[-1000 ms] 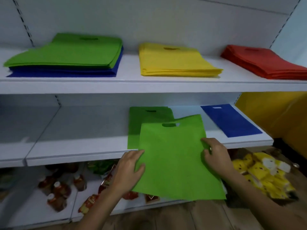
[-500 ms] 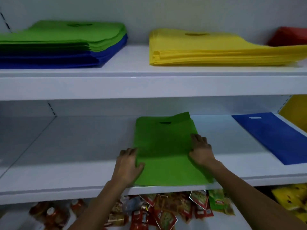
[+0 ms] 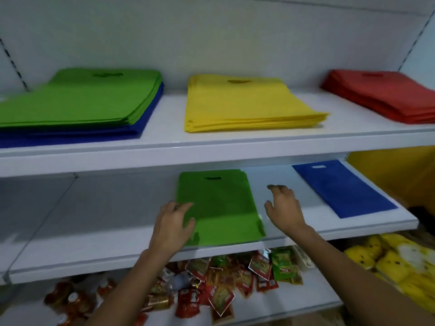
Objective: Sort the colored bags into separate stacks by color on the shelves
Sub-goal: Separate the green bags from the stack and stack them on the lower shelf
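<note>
Two green bags (image 3: 219, 208) are now stacked on the middle shelf (image 3: 94, 231); half a second ago both hands were pressed on them. The left hand (image 3: 173, 222) is rested, fingers straight, on the left edge; the right hand (image 3: 283, 208) is lifted clear, fingers loose, empty. Placement is judged done. No writing on the snack packets (image 3: 223, 285) below can be read.

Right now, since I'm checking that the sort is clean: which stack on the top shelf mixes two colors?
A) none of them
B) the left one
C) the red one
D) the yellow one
B: on the top shelf, the left stack has green bags lying on blue bags, while the yellow stack and the red stack each show one color.
</note>
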The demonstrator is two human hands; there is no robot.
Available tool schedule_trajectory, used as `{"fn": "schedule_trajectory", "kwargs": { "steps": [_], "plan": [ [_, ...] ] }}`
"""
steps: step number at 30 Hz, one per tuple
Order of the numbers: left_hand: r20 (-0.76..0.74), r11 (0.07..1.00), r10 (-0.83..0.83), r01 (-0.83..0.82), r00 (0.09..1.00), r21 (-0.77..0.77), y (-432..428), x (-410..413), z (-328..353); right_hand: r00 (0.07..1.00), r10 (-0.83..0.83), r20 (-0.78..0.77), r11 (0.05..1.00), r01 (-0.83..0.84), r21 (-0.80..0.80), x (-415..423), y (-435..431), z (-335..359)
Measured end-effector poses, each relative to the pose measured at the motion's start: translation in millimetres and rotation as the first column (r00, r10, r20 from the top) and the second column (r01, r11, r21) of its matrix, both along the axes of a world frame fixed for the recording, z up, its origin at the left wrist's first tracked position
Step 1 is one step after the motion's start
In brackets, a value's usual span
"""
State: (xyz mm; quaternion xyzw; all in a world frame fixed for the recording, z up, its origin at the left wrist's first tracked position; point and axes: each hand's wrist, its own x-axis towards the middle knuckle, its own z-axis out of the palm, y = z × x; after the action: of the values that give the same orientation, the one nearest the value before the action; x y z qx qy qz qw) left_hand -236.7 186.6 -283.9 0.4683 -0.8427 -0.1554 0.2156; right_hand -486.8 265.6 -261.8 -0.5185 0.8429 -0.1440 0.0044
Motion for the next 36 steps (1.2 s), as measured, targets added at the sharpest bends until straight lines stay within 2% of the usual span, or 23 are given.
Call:
{"fn": "schedule_trajectory", "kwargs": {
  "steps": [4,9,14,18,23,28,30,33,36],
  "plan": [
    [-0.086,0.998,-0.058,0.061,0.995,0.023,46,10,61,0.998,0.015,-0.063,0.995,-0.021,-0.099,6,48,76],
    [-0.137,0.998,-0.059,0.053,0.989,-0.045,75,36,129,0.993,0.052,-0.104,0.957,-0.079,-0.279,28,77,152],
    [-0.192,0.989,-0.050,0.022,0.980,-0.146,72,75,174,0.984,0.074,-0.163,0.908,-0.134,-0.397,62,67,199],
    [-0.238,0.966,-0.003,-0.058,0.971,-0.250,42,115,200,0.974,0.097,-0.203,0.891,-0.176,-0.418,94,27,220],
    [-0.244,0.945,0.099,-0.168,0.965,-0.279,-32,174,217,0.973,0.115,-0.202,0.886,-0.192,-0.423,140,-57,237],
    [-0.237,0.911,0.265,-0.323,0.935,-0.255,-118,229,223,0.896,0.245,-0.369,0.856,-0.379,-0.351,198,-138,235],
    [-0.229,0.906,0.321,-0.368,0.919,-0.209,-148,241,220,0.919,0.237,-0.316,0.876,-0.343,-0.339,216,-167,229],
    [-0.232,0.905,0.400,-0.422,0.887,-0.056,-176,248,212,0.977,0.080,-0.197,0.951,-0.134,-0.279,238,-200,215],
    [-0.350,0.931,0.352,-0.364,0.868,0.035,-183,245,201,0.984,-0.023,-0.179,0.978,-0.014,-0.207,249,-216,199]
  ]
}}
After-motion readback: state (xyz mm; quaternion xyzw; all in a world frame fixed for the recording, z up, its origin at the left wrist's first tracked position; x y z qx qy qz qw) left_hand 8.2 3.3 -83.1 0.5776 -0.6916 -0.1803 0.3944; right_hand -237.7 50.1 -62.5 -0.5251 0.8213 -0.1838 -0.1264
